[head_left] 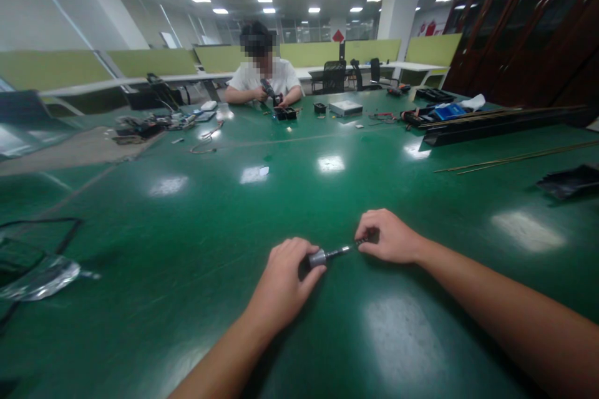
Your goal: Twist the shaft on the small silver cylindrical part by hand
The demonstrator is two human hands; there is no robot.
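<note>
Left hand [283, 277]: my fingers and thumb curl around a silver-grey cylinder [317, 258], its slim shaft [339, 252] pointing towards my other hand.
Right hand [389, 237]: my thumb and forefinger pinch a small dark piece [360, 241]; my fingers hide part of it, so I cannot tell its full shape.
Shaft tip: just beside the dark piece, seemingly with a slight gap, low over the green tabletop [299, 199].
Progress: both parts are in hand and, I judge, roughly lined up but not joined; whether work on either is finished or what remains, I cannot tell.
Left side: a shiny wrapper [47, 280] lies well apart from my hands.
Right side: a crumpled black sheet [568, 182], then thin brass-coloured rods [515, 159], then a long black channel [496, 124].
Far edge: a person in a white shirt [286, 75] holds a dark power tool [268, 88] near a small black box [286, 113].
Background: a dark chair [334, 76] before yellow-green partitions [313, 52].
</note>
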